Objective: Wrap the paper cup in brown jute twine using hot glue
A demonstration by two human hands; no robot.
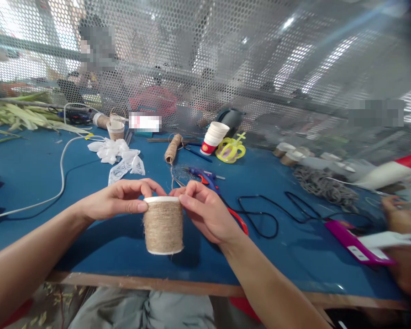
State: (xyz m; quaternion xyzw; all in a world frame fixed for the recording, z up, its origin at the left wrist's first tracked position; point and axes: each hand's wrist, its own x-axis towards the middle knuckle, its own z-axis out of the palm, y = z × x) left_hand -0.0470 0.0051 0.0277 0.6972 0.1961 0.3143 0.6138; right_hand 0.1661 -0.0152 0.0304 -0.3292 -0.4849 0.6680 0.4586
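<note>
A paper cup (pixel 163 226) wrapped in jute twine is held above the front of the table, its white rim and base edge showing. My left hand (pixel 123 198) is closed on the rim at the left, thumb outside and fingers behind. My right hand (pixel 205 208) pinches the rim at the right; its fingertips are partly hidden. A loose twine strand (pixel 172 176) runs from a twine roll (pixel 173 148) down to the fingers behind the cup. Beyond my right hand lies a blue glue gun (pixel 207 176), and a red-handled tool (pixel 238 221) is partly covered by that hand.
Crumpled white plastic (pixel 113 153), stacked paper cups (pixel 214 137) and a yellow crown (pixel 230 151) stand behind. A white cable (pixel 62 173) crosses the left; a black cord (pixel 260 219) loops at the right. Another person's hand (pixel 402 219) is near a purple device (pixel 356 242). Perforated metal screen (pixel 178 55) closes the back.
</note>
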